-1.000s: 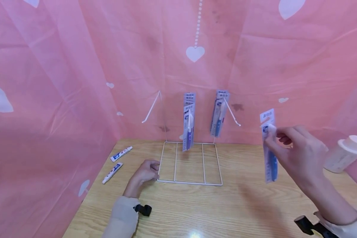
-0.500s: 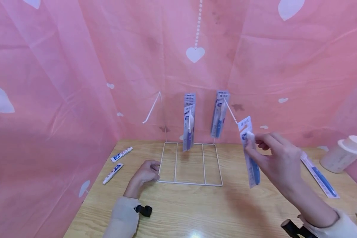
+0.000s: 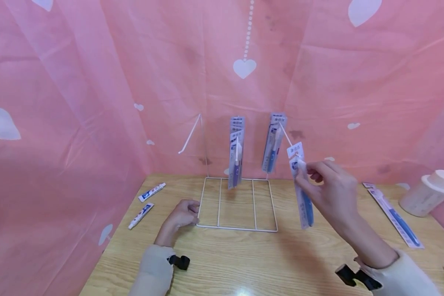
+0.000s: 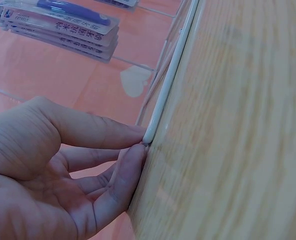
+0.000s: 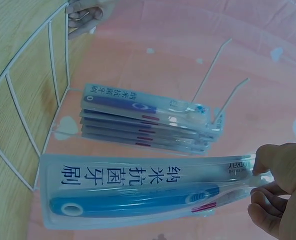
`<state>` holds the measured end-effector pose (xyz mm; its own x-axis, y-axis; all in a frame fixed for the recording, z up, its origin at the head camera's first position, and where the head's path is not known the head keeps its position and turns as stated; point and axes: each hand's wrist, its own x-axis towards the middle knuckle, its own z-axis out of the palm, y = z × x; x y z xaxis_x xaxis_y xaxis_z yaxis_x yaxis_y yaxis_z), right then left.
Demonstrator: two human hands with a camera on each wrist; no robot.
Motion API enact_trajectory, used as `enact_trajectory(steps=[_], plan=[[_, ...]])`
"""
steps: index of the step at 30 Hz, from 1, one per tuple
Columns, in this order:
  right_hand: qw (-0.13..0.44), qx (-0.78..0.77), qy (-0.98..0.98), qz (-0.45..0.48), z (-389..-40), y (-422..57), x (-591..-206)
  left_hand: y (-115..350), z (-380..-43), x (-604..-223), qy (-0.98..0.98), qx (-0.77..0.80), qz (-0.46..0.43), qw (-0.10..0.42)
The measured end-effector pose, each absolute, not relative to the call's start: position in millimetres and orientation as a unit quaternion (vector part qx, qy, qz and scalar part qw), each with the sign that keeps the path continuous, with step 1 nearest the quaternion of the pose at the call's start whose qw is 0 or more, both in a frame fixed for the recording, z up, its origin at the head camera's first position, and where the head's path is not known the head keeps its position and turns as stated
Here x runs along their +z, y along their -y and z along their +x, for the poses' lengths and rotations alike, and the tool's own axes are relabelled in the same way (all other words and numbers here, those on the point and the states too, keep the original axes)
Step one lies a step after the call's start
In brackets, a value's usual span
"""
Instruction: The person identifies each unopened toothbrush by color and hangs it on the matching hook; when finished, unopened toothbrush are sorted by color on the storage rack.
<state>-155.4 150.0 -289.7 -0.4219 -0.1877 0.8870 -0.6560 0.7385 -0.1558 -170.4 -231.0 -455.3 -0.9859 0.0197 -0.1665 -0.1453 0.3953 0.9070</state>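
My right hand (image 3: 329,185) pinches a packaged blue toothbrush (image 3: 302,197) near the top of its pack, between thumb and fingers. The pack's hanging hole is at the outer end of the rack's right hook (image 3: 285,135); whether the tip passes through is hard to tell. Further in on that hook hang packaged blue toothbrushes (image 3: 271,150). Several packs with a purple toothbrush (image 3: 234,164) in front hang from the middle hook. My left hand (image 3: 181,213) holds the front left corner of the white wire rack (image 3: 237,228), its thumb and fingertips at the wire (image 4: 160,107).
The rack's left hook (image 3: 189,135) carries nothing. Two small toothpaste tubes (image 3: 151,192) lie on the wooden table (image 3: 222,263) at left. Another packaged toothbrush (image 3: 394,216) and a white bottle (image 3: 429,193) are at right. Pink cloth (image 3: 163,82) hangs behind.
My right hand has moved left with the packaged blue toothbrush, bringing its top to the right hook's end. The packaged toothbrush on the table at right has come into view. My left hand stays put.
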Motion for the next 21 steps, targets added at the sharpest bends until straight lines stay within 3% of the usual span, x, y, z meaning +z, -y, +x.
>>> enact_trajectory(steps=[21], plan=[[0.379, 0.313, 0.853, 0.178, -234.0, -118.0, -287.7, 228.8, -169.3, -452.6, -0.825, 0.557, -0.055, 0.081]])
